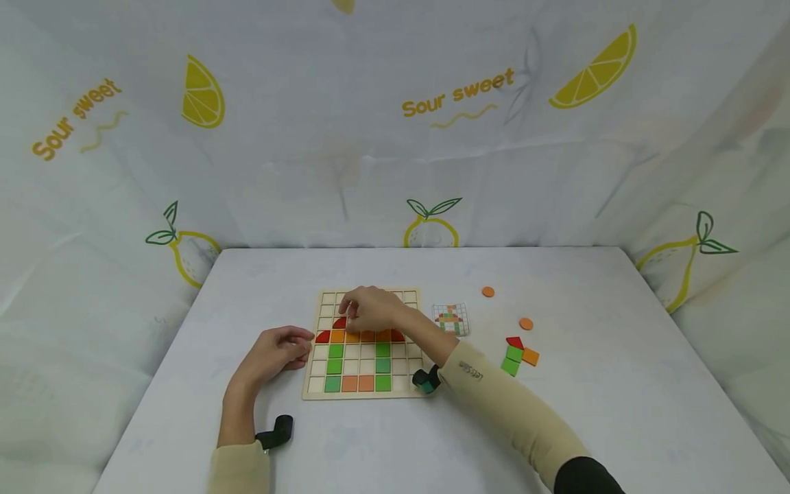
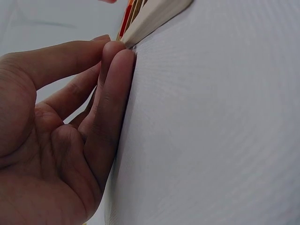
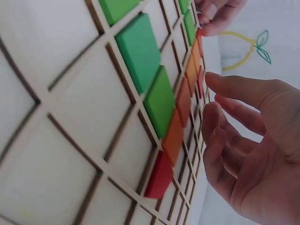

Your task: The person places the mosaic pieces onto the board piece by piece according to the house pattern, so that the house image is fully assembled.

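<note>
A wooden grid board (image 1: 361,395) lies on the white table, its cells partly filled with coloured tiles. Green tiles (image 1: 383,350) form two columns, with salmon tiles (image 1: 358,383) between them at the bottom. Above runs an orange row with a curved red tile (image 1: 323,337) at its left end. My right hand (image 1: 373,309) is over the upper middle of the board, fingers bent beside another red tile (image 1: 339,322); the right wrist view shows nothing between thumb and fingers. My left hand (image 1: 280,353) rests on the table, fingertips at the board's left edge (image 2: 154,18).
A printed pattern card (image 1: 451,320) lies right of the board. Farther right are two orange discs (image 1: 488,291), a red tile (image 1: 515,342), green tiles (image 1: 511,360) and an orange square (image 1: 530,356). A lemon-printed cloth (image 1: 296,178) hangs behind the table.
</note>
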`<state>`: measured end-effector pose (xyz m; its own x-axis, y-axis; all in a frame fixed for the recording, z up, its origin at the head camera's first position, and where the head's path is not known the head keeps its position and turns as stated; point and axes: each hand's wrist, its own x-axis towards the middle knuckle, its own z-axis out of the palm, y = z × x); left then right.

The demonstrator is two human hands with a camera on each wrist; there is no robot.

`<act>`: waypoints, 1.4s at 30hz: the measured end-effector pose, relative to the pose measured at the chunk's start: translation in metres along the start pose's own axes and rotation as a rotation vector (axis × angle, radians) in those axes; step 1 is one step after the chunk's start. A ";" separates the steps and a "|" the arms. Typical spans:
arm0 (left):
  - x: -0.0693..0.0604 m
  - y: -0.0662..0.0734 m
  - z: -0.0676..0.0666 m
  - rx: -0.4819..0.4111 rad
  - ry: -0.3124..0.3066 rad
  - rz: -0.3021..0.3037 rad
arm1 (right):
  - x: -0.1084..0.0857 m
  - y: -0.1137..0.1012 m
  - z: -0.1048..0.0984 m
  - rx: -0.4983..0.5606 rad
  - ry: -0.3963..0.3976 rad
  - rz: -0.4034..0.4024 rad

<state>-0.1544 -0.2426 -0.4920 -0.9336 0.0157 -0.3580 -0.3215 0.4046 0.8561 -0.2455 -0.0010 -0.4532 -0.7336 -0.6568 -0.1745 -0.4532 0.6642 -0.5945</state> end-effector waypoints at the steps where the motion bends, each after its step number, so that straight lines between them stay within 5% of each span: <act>1: 0.000 0.000 0.000 0.000 0.000 0.000 | -0.002 0.001 -0.003 0.020 0.007 -0.002; 20: -0.002 0.000 0.000 -0.003 -0.003 -0.001 | -0.046 0.037 -0.069 0.148 0.186 -0.085; 42: -0.002 0.001 0.000 -0.003 -0.002 0.000 | -0.142 0.109 -0.111 0.092 0.282 0.120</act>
<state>-0.1528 -0.2426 -0.4903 -0.9333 0.0176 -0.3586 -0.3218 0.4020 0.8572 -0.2472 0.2046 -0.4062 -0.8966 -0.4418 -0.0307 -0.3163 0.6874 -0.6538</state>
